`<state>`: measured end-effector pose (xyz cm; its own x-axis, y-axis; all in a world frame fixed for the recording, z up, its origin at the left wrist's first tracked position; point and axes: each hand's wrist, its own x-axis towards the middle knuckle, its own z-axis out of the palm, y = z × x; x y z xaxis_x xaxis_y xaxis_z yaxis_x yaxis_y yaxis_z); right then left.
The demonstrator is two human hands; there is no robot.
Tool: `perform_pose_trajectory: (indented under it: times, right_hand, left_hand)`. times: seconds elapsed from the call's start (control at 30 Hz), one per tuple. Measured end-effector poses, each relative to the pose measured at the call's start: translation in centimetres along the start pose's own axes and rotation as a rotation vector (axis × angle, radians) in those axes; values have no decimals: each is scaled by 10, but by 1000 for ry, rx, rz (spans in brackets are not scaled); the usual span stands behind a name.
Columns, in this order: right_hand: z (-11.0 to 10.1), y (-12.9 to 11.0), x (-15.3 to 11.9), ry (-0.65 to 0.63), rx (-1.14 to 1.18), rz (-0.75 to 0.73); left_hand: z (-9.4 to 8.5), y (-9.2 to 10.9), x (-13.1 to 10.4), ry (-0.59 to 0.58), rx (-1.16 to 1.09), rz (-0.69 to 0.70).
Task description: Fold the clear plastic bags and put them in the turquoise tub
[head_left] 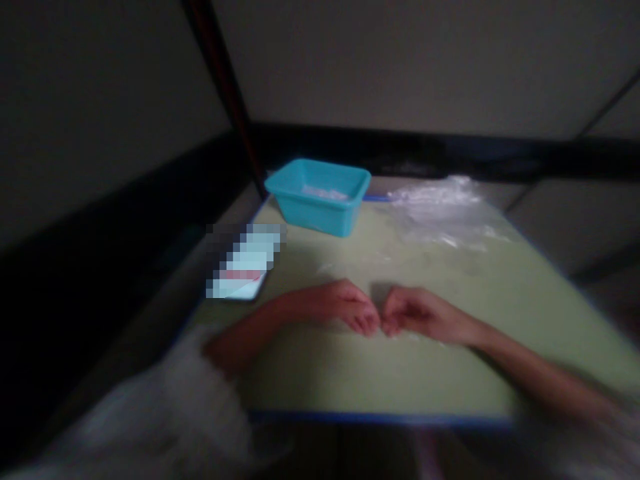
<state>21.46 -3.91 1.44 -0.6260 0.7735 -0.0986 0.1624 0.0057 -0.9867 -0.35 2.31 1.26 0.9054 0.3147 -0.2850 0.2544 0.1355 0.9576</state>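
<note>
Over the middle of the yellow-green table (370,387), my left hand (353,310) and my right hand (415,313) meet almost fingertip to fingertip. Both have their fingers curled and pinched together. Whatever lies between them is too small and blurred to make out. Faint shiny glints, perhaps clear plastic, show on the tabletop just below and beyond the hands. A turquoise plastic basin (320,213) stands beyond my left hand, with some whitish pieces (325,193) inside it.
Clear plastic bags (440,207) lie in a crumpled heap at the table's far right. A phone-like device with a lit, pixelated screen (247,267) rests along the left edge. Blue trim borders the table. Walls rise behind it and to the left.
</note>
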Motion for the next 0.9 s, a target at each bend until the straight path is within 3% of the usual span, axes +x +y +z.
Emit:
perform_pose_trajectory:
  times: [0.33,0.73,0.9]
  right_hand:
    - [-7,3,0,-59,56,-6]
    - [-13,7,3,-13,112,-51]
    - [-13,0,1,27,112,-112]
  left_hand:
    - [-13,9,-13,-116,-39,-164]
    - [-27,10,-26,-315,-11,-210]
    - [-29,12,-25,-237,-21,-119]
